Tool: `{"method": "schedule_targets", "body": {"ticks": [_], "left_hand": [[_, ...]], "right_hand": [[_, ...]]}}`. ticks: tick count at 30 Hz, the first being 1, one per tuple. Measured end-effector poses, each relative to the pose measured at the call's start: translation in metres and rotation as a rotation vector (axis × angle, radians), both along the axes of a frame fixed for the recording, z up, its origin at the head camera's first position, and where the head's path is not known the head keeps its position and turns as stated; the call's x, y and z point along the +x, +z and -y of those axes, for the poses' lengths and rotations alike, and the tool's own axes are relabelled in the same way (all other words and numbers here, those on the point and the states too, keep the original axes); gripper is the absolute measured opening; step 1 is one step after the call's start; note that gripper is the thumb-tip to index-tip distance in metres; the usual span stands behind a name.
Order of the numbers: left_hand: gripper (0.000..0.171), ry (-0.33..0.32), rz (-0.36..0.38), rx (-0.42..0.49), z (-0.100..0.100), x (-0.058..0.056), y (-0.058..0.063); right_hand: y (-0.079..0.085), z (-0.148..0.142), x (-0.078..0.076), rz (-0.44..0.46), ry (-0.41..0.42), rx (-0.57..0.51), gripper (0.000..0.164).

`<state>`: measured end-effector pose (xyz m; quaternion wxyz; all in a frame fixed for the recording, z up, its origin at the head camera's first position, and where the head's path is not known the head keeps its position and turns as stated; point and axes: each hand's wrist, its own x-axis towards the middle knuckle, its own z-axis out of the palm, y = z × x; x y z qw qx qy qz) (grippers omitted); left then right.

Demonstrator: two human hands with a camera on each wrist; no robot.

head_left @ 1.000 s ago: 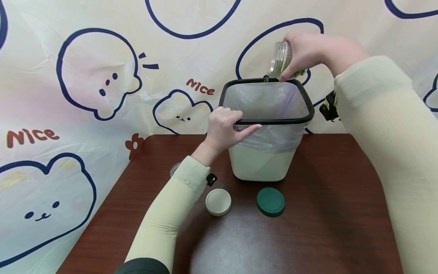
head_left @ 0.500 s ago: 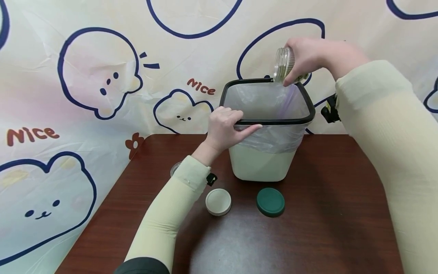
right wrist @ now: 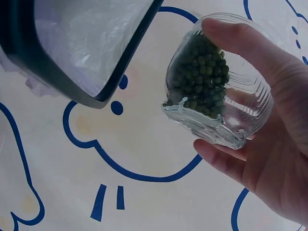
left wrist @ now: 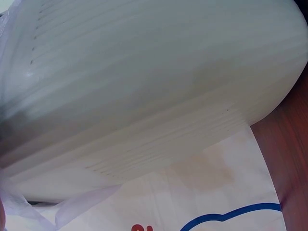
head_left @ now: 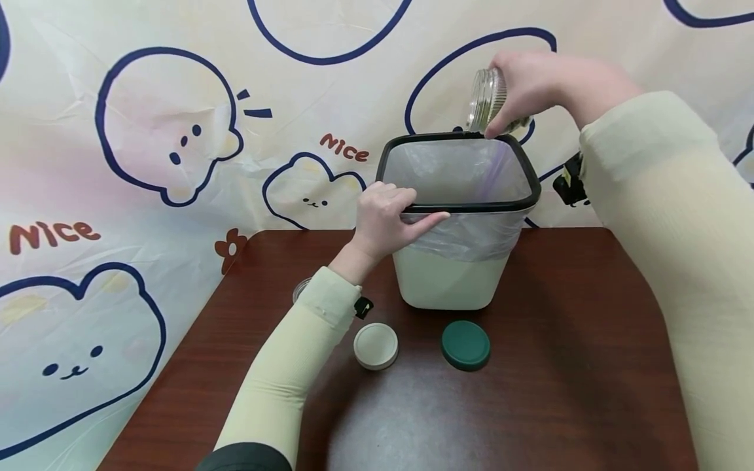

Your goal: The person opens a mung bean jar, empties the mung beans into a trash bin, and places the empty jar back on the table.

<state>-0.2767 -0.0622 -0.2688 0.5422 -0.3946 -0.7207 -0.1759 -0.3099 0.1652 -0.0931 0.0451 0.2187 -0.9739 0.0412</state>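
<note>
My right hand [head_left: 533, 85] grips a clear glass jar [head_left: 486, 101], held tilted at the back rim of a trash bin [head_left: 450, 284]. In the right wrist view, small green beans [right wrist: 202, 77] lie heaped along one side of the jar, with thumb and fingers around the glass. My left hand [head_left: 383, 216] holds the bin's black front rim, fingers curled over it and thumb stretched along it. A clear plastic bag [head_left: 465, 239] lines the bin and hangs over its edge. The bin's pale wall [left wrist: 154, 86] fills most of the left wrist view.
A white lid [head_left: 376, 347] and a green lid [head_left: 466, 345] lie on the brown table [head_left: 542, 392] in front of the bin. A round clear item [head_left: 301, 290] is partly hidden behind the left sleeve. A cartoon-printed sheet [head_left: 177, 261] hangs behind.
My right hand with the jar dipped slightly, then came back up a little at the bin's back rim. The left hand keeps its hold on the front rim.
</note>
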Motion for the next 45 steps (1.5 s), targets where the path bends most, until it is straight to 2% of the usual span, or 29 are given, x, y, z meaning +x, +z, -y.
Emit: {"method": "schedule_targets", "body": {"ticks": [6, 14, 33, 42, 45], "left_hand": [[0.058, -0.004, -0.009, 0.003, 0.0011, 0.0002, -0.0006], [0.057, -0.006, -0.001, -0.003, -0.0011, -0.0011, -0.0001], [0.057, -0.007, 0.006, -0.005, -0.0025, -0.0025, -0.0024], [0.056, -0.008, 0.011, -0.003, -0.0023, -0.0013, -0.0027], [0.057, -0.008, 0.007, 0.0, -0.0024, -0.0014, -0.0025]], "right_hand": [[-0.0012, 0.0004, -0.0016, -0.076, 0.027, -0.039, 0.095], [-0.0037, -0.0012, -0.0018, 0.057, 0.012, -0.003, 0.093], [-0.0075, -0.001, -0.0033, 0.05, 0.016, 0.011, 0.095], [-0.0029, 0.0009, -0.0031, 0.006, 0.023, 0.013, 0.093], [-0.0035, 0.0017, -0.0023, 0.029, 0.02, 0.006, 0.093]]}}
